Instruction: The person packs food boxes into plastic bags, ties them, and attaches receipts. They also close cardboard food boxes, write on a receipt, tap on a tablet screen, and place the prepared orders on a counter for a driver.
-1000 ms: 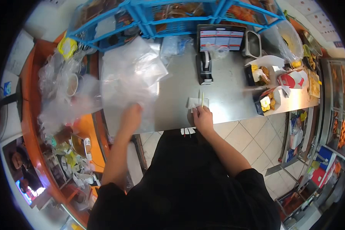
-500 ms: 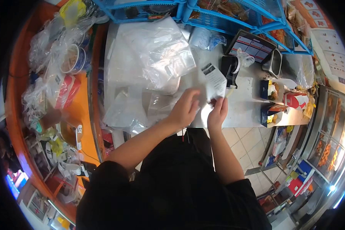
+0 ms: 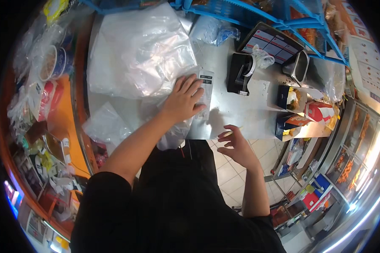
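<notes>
My left hand (image 3: pixel 183 100) lies with fingers spread at the edge of the stacked clear plastic bags (image 3: pixel 135 50). Its fingertips and thumb overlap a printed receipt (image 3: pixel 206 97), which rests on the metal counter beside the bags. Over the front counter edge hovers my right hand (image 3: pixel 237 147), fingers apart and slightly bent. A tiny pale strip shows by its fingertips; I cannot make out what it is. Further back stands a black tape dispenser (image 3: pixel 239 82) with a white roll. Below my left wrist is crumpled clear plastic (image 3: pixel 171 137).
A tablet screen (image 3: pixel 271 44) and a metal container (image 3: pixel 299 69) stand behind the dispenser. Food boxes (image 3: pixel 286 99) line the right side, near a red-and-white packet (image 3: pixel 318 111). Blue racks (image 3: pixel 257 14) border the back. To the left, an orange counter (image 3: pixel 74 126) holds tubs and bags.
The receipt has gone from my right hand's grip to the counter by the bags, under my left hand's fingers. My right hand has let go and moved lower, toward the counter edge.
</notes>
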Motion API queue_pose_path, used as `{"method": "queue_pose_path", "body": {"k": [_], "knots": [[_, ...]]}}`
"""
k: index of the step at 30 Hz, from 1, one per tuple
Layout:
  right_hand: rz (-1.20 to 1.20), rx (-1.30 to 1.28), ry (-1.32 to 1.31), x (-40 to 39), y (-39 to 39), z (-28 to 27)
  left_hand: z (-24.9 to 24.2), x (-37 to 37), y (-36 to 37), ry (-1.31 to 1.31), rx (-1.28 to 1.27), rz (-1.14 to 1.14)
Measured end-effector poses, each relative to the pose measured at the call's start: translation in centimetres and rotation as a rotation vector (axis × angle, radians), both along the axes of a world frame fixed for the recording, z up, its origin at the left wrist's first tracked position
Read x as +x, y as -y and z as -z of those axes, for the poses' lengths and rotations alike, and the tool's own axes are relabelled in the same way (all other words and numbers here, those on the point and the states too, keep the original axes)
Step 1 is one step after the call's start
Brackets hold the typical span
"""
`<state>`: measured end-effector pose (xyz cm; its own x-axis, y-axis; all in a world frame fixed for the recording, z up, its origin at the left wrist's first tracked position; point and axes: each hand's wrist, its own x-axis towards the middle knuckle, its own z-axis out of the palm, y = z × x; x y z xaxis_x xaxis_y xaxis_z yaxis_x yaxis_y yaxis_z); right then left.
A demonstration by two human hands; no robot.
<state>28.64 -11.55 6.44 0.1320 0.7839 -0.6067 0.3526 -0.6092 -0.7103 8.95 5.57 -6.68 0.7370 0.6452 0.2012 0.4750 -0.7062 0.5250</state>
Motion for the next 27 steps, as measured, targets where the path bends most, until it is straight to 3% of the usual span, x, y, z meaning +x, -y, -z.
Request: {"method": "queue_pose_path", "body": {"k": [1,4,6,9,12,14,16,18,20,27], "knots": [[0.179,0.053,-0.249,0.6,-0.2,-0.5,-0.2,0.1,-0.1,-0.006,0.002,0.013],[0.179,-0.119,-0.259,4.6,-0.7,0.5,-0.4,0.5,0.0,-0.079,-0.013,0.016],[0.193,-0.035,-0.299,5.0,-2.0,1.8,-0.4,0.6,0.3,-0.064,-0.010,-0.029],[0.293,0.287,-0.410,4.0,-3.5,6.7,-0.1,0.7,0.7,-0.131,0.015,-0.033],[0.341,0.389,-0.413,2.5,-5.4,10.5,0.6,0.8,0.9,-0.146,0.043,-0.050],[0.261,0.493,-0.331,2.4,-5.3,14.1,1.0,1.1,1.0,-0.089,0.064,-0.066],[0.107,0.670,-0.052,1.9,-6.3,14.8,0.8,1.3,0.8,-0.126,0.046,-0.061],[0.144,0.692,-0.066,1.1,-7.3,15.0,0.7,1.4,0.9,-0.159,0.028,-0.067],[-0.059,0.852,0.084,1.3,-7.6,15.1,0.9,1.4,1.0,-0.167,0.013,-0.072],[-0.123,0.864,0.215,1.0,-8.0,15.6,1.2,1.3,1.0,-0.163,0.014,-0.081]]}}
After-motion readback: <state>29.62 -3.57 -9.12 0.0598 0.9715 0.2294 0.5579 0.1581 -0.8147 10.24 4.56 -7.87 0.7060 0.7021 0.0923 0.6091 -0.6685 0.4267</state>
